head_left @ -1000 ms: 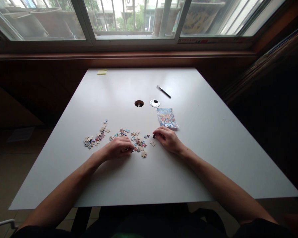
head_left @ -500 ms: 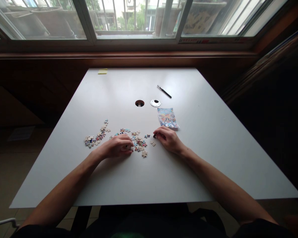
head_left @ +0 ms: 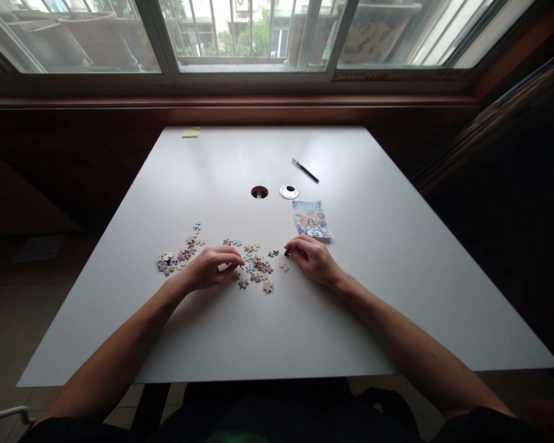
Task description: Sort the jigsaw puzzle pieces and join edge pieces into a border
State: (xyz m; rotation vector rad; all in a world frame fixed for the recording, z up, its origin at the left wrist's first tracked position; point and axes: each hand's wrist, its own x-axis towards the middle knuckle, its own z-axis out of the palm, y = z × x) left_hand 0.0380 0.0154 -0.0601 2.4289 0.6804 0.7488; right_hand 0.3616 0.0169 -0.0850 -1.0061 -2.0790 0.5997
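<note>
My left hand (head_left: 215, 266) is over the left side of a loose pile of jigsaw puzzle pieces (head_left: 261, 264), its thumb and fingertips pinched on a small puzzle piece (head_left: 240, 266) seen nearly edge-on. To the right of the pile, my right hand (head_left: 314, 258) holds a dark puzzle piece (head_left: 287, 253) between thumb and fingers. A pale piece (head_left: 284, 267) lies face down just below those fingertips. Another pale one (head_left: 268, 287) rests at the pile's near edge. Farther left is a second cluster of pieces (head_left: 184, 253), partly beside my left wrist.
A small colourful picture sheet (head_left: 312, 219) lies just beyond my right hand. Behind it are a round metal cover (head_left: 289, 192), a cable hole (head_left: 259, 192) and a black pen (head_left: 306, 171). A yellow sticky note (head_left: 191, 133) is at the white table's (head_left: 388, 258) far left corner.
My left hand has shifted slightly left and up, its fingers now pinching a piece at the tips. Pieces below its fingertips have come into view. My right hand stays put.
</note>
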